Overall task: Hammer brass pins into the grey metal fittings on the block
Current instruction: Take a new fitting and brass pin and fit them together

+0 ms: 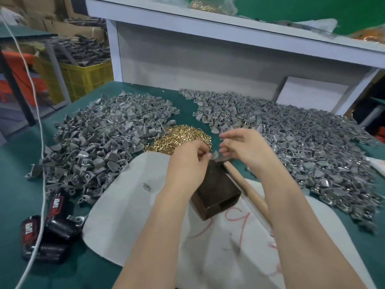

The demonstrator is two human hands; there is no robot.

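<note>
Grey fitting [215, 154] touching left hand [188, 159], atop block [216, 189]

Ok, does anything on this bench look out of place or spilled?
Nothing damaged or spilled. Some strays lie off the left fittings pile: a fitting by the white cord, another fitting beside the black packs, a small piece on the white sheet. The hammer lies beside the block, unheld.

**Head cam, single view**

Worn on the head, wide-angle, pitched forward and down at the green surface [18, 155]. Close range: left hand [187, 161] and right hand [245, 149] sit mid-frame, white shelf [166, 16] along the top.
</note>
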